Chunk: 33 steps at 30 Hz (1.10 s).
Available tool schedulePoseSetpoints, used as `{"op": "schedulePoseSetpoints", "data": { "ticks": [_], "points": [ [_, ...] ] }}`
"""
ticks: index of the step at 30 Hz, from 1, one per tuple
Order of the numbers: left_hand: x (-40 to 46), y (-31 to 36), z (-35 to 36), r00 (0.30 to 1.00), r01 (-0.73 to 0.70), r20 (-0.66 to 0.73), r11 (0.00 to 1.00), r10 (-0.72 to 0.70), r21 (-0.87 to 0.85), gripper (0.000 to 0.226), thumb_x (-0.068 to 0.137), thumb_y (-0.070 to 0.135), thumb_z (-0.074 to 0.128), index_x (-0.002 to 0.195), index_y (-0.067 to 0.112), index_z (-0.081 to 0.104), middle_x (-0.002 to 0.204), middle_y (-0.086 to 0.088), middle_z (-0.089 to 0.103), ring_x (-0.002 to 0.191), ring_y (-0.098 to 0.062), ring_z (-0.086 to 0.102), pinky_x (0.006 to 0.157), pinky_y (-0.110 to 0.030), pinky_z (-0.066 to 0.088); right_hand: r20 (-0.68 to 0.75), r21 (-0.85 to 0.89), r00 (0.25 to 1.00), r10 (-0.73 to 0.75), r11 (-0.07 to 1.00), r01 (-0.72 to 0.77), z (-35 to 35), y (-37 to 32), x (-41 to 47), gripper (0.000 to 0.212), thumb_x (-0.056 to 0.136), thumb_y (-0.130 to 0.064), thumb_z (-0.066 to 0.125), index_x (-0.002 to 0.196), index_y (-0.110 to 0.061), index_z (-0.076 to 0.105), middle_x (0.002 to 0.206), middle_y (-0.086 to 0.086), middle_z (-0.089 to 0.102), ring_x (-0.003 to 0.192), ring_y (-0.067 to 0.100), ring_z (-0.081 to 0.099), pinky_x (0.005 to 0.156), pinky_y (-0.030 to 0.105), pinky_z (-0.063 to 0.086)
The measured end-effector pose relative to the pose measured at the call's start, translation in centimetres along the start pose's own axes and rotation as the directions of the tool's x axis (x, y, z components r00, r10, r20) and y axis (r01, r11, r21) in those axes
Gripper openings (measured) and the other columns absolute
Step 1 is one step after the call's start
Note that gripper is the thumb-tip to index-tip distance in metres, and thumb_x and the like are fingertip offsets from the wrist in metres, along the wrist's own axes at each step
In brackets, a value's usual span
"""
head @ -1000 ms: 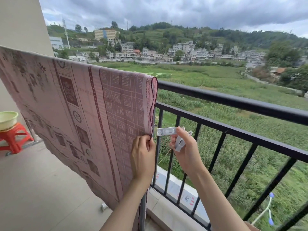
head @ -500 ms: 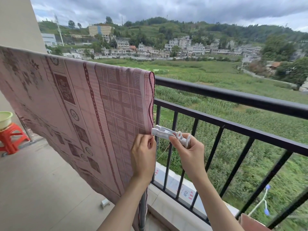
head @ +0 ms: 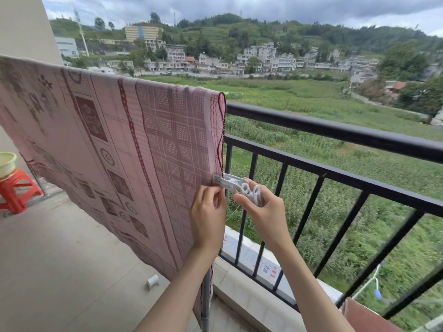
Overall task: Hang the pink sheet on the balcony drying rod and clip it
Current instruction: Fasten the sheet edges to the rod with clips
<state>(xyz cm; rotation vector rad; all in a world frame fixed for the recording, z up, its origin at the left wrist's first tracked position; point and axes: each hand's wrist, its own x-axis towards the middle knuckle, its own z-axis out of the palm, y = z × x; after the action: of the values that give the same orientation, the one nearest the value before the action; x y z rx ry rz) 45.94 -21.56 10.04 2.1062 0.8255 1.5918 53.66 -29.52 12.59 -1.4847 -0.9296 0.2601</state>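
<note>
Sheet: we see the pink sheet [head: 107,144] draped over the railing [head: 335,130].
Left hand [head: 208,216]: pinches its right edge.
Right hand [head: 266,212]: grips the white clip [head: 233,184], whose tip touches that edge.

1. Soft, even daylight comes from an overcast sky [head: 263,6] of grey cloud; the scene is bright, without glare.
2. Shadows are faint: only a diffuse darker patch lies on the balcony floor [head: 60,259] beneath the pink sheet [head: 119,144].
3. The wide-angle lens bends straight lines, so the black railing [head: 335,128] slants and curves toward the right edge.
4. The centre is fairly sharp; the lower right corner is smeared by motion blur, and the distant buildings [head: 263,58] look slightly soft.
</note>
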Motion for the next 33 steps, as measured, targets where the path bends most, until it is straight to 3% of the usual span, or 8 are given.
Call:
{"op": "schedulePoseSetpoints", "data": {
  "ticks": [2,4,9,16,20,23,27,33],
  "points": [
    [-0.3,-0.2,0.0,0.999,0.043,0.006,0.997,-0.042,-0.063,0.008,0.082,0.001,0.064,0.090,0.001,0.064,0.085,-0.001,0.056,0.075,-0.009,0.053,0.068,-0.011,0.040,0.035,0.069,0.998,0.047,0.996,-0.049,-0.4,0.3,-0.3,0.053,0.075,-0.024,0.073,0.124,-0.012,0.057,0.102,-0.021,0.060,0.081,0.004,0.060,0.077,0.021,0.049],
    [-1.0,-0.8,-0.2,0.994,0.112,0.030,0.984,-0.109,-0.137,0.010,0.086,0.006,0.060,0.096,0.005,0.059,0.088,0.003,0.052,0.078,-0.002,0.048,0.072,-0.003,0.038,0.023,0.099,0.996,0.081,0.992,-0.083,-0.7,1.1,-0.9,0.059,0.077,-0.026,0.070,0.132,-0.018,0.050,0.099,-0.017,0.064,0.068,0.014,0.054,0.071,0.026,0.047],
    [-5.1,-4.8,-0.7,0.938,0.332,0.129,0.941,-0.321,-0.069,0.033,0.080,0.020,0.070,0.098,0.018,0.042,0.088,0.000,0.046,0.078,-0.011,0.045,0.068,-0.006,0.033,0.008,-0.018,0.967,0.253,0.967,-0.253,-0.2,8.1,-4.4,0.031,0.079,-0.033,0.070,0.108,-0.025,0.064,0.087,-0.014,0.063,0.078,-0.002,0.057,0.073,0.019,0.041],
    [-11.5,-10.9,1.1,0.675,0.549,0.414,0.791,-0.610,0.269,0.048,0.081,0.030,0.067,0.118,0.007,0.046,0.116,-0.010,0.052,0.109,-0.027,0.050,0.083,-0.028,0.038,0.121,-0.324,0.803,0.584,0.788,-0.524,2.8,17.7,-6.7,0.037,0.081,-0.027,0.065,0.115,-0.014,0.056,0.109,-0.001,0.057,0.105,0.017,0.054,0.079,0.024,0.036],
    [-10.9,-12.3,2.3,0.694,0.551,0.402,0.800,-0.597,0.237,0.025,0.081,0.026,0.067,0.097,0.010,0.055,0.099,-0.007,0.062,0.096,-0.024,0.056,0.077,-0.030,0.041,0.294,-0.389,0.767,0.571,0.804,-0.450,5.0,19.4,-3.6,0.045,0.083,-0.023,0.058,0.126,-0.012,0.054,0.106,0.000,0.057,0.103,0.015,0.054,0.083,0.023,0.037],
    [-11.3,-13.0,2.1,0.713,0.579,0.350,0.791,-0.608,0.195,0.014,0.080,0.017,0.068,0.088,0.008,0.061,0.090,-0.008,0.068,0.086,-0.025,0.060,0.072,-0.027,0.042,0.412,-0.326,0.757,0.507,0.858,-0.397,6.8,20.5,-2.7,0.031,0.079,-0.018,0.059,0.108,-0.012,0.066,0.091,-0.006,0.061,0.089,0.006,0.054,0.077,0.020,0.041],
    [-12.6,-14.0,1.4,0.744,0.563,0.318,0.808,-0.588,0.176,0.005,0.087,0.010,0.057,0.087,0.010,0.061,0.085,-0.005,0.066,0.083,-0.023,0.061,0.068,-0.022,0.039,0.338,-0.203,0.796,0.501,0.865,-0.458,6.9,21.0,-3.3,0.011,0.082,-0.003,0.056,0.074,-0.003,0.063,0.070,0.004,0.057,0.065,0.009,0.050,0.059,0.020,0.038],
    [-14.0,-14.7,3.3,0.687,0.643,0.282,0.741,-0.670,0.195,0.012,0.083,0.000,0.053,0.091,0.010,0.054,0.087,-0.002,0.053,0.083,-0.029,0.057,0.074,-0.034,0.046,0.168,-0.260,0.832,0.529,0.837,-0.481,7.6,22.6,-3.1,0.002,0.083,-0.014,0.058,0.084,-0.013,0.056,0.084,0.002,0.060,0.075,0.014,0.053,0.056,0.012,0.037]
  ]
}}
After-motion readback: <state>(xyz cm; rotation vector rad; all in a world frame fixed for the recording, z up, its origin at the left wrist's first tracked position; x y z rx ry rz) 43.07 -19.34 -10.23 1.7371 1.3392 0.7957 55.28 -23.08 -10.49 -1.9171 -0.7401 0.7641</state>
